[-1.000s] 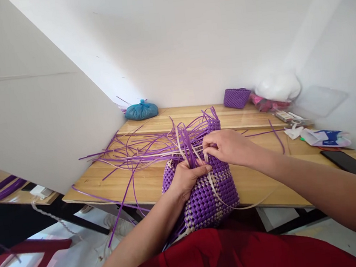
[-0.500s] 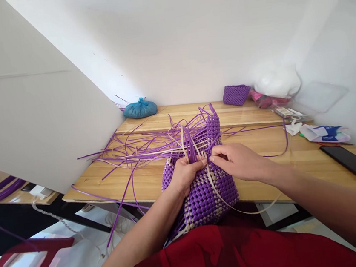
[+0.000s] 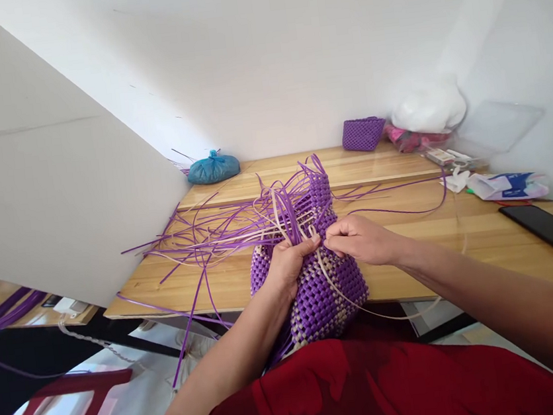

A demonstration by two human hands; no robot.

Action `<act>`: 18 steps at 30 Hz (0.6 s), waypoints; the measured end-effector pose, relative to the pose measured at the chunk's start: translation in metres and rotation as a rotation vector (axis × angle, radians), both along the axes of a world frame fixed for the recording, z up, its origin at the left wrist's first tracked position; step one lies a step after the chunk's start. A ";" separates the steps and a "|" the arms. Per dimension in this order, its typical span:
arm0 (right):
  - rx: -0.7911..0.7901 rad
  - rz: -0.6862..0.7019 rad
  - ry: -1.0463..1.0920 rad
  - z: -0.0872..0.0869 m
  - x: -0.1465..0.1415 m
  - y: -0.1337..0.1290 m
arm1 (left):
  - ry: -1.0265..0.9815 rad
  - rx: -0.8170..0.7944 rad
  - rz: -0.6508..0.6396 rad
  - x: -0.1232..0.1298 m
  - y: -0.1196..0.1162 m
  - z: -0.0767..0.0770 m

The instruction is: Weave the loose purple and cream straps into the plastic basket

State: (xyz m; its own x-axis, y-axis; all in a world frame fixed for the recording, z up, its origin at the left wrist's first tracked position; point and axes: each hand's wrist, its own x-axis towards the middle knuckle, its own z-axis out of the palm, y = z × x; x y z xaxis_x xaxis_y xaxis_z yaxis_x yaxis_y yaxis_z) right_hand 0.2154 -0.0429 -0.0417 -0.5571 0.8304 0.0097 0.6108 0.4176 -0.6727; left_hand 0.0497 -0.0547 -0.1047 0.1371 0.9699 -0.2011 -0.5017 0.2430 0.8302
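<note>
A purple and cream woven plastic basket (image 3: 315,296) rests against my lap at the table edge, its upper side leaning over the tabletop. My left hand (image 3: 287,266) is closed on the basket's weave, thumb pressed on top near several upright strips. Close beside that thumb, my right hand (image 3: 367,240) is pinched, apparently on a thin strip at the weave; its fingertips hide most of it. From between the hands a cream strip (image 3: 358,306) loops down and to the right. Long loose purple strips (image 3: 199,233) fan out to the left from the basket.
On the wooden table (image 3: 409,279) lie a black phone (image 3: 552,233) and a plastic packet (image 3: 508,185) at right. Behind stand a small purple basket (image 3: 363,134), a white bag (image 3: 428,109) and a blue tied bag (image 3: 213,168). A red stool (image 3: 86,402) is at lower left.
The view has shifted slightly. Both hands keep their closed grips at nearly the same spot on the basket, with the right fingertips a little farther from the left thumb.
</note>
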 end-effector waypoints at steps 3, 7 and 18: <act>-0.017 0.060 0.020 -0.003 0.003 0.003 | 0.049 0.032 0.047 0.000 -0.002 0.004; -0.056 0.139 0.097 -0.006 0.010 0.009 | 0.098 0.062 0.021 0.000 -0.002 0.007; 0.660 -0.098 -0.168 -0.017 0.013 -0.081 | 0.142 0.140 -0.026 -0.007 -0.005 0.000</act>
